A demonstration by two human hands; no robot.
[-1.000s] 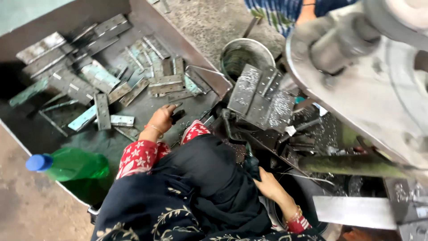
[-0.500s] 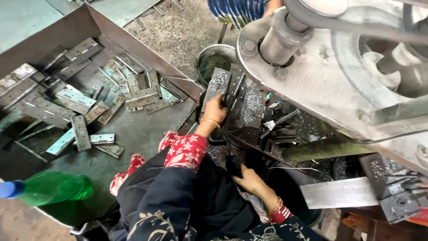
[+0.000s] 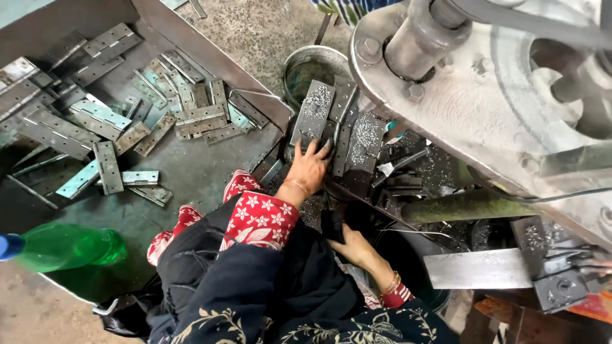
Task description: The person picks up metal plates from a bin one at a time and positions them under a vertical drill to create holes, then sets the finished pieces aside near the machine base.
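My left hand (image 3: 309, 167) lies with its fingers spread on a stack of grey metal hinge plates (image 3: 315, 108) dusted with metal shavings, at the foot of a large press machine (image 3: 484, 95). Its arm has a red floral sleeve (image 3: 261, 216). My right hand (image 3: 354, 245), with a bangle at the wrist, rests lower down against a dark piece (image 3: 331, 224) by my dark clothing. Whether its fingers grip that piece is not visible.
A large metal tray (image 3: 210, 60) at the left holds several loose hinges (image 3: 201, 118). A green plastic bottle (image 3: 64, 247) lies at its near corner. A round metal bucket (image 3: 312, 64) stands behind the plates. A flat steel bar (image 3: 478, 267) and a clamp sit at the right.
My left hand has moved from the tray's edge to the right and up onto the stack of hinge plates. My right hand has stayed low by the dark piece.
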